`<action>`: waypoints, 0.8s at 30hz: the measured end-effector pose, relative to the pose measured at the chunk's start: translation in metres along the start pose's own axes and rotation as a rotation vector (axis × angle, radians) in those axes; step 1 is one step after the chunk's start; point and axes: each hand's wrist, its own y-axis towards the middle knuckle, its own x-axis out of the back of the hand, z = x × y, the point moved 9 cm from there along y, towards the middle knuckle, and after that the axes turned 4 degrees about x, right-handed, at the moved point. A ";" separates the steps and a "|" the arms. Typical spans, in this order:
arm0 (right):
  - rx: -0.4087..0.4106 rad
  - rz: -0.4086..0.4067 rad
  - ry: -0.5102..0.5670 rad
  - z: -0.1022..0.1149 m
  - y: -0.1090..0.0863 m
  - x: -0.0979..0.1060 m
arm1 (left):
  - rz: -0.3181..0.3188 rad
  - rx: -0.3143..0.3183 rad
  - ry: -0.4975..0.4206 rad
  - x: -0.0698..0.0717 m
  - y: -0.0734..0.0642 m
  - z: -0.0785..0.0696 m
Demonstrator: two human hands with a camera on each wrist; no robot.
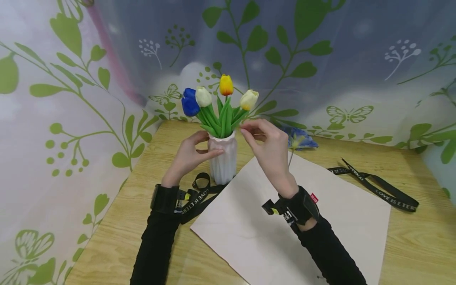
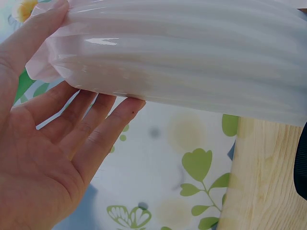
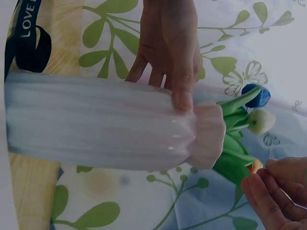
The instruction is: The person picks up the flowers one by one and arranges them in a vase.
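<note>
A white ribbed vase (image 1: 223, 162) with a wavy rim stands upright on the table. It holds a blue tulip (image 1: 190, 102), a white tulip (image 1: 203, 97), a yellow-orange tulip (image 1: 226, 85) and a cream-yellow tulip (image 1: 249, 99), all with green leaves. My left hand (image 1: 190, 156) grips the vase just below its rim, thumb across the front and fingers along the side. Right of the rim, my right hand (image 1: 268, 146) has its thumb and index fingertips brought together near the leaves (image 1: 225, 118); I cannot tell whether they pinch anything.
A large white sheet (image 1: 256, 225) lies on the wooden table (image 1: 420, 245). Beside the vase's base is a black printed ribbon (image 1: 199, 202), and another ribbon length (image 1: 395, 198) lies at the right. A blue flower (image 1: 303, 139) with a thin stem lies behind the right hand.
</note>
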 end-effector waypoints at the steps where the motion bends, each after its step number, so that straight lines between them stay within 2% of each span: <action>1: -0.012 -0.002 -0.006 -0.004 -0.002 0.002 | 0.000 0.000 -0.002 0.000 0.000 0.000; 11: -0.109 -0.007 -0.126 -0.041 -0.018 0.023 | -0.002 0.015 0.004 0.000 0.001 0.002; 19: -0.262 0.006 -0.254 -0.086 -0.027 0.046 | -0.004 0.006 0.001 0.000 0.001 0.000; 24: -0.314 0.028 -0.338 -0.109 -0.032 0.055 | -0.001 -0.002 -0.001 0.000 0.000 -0.001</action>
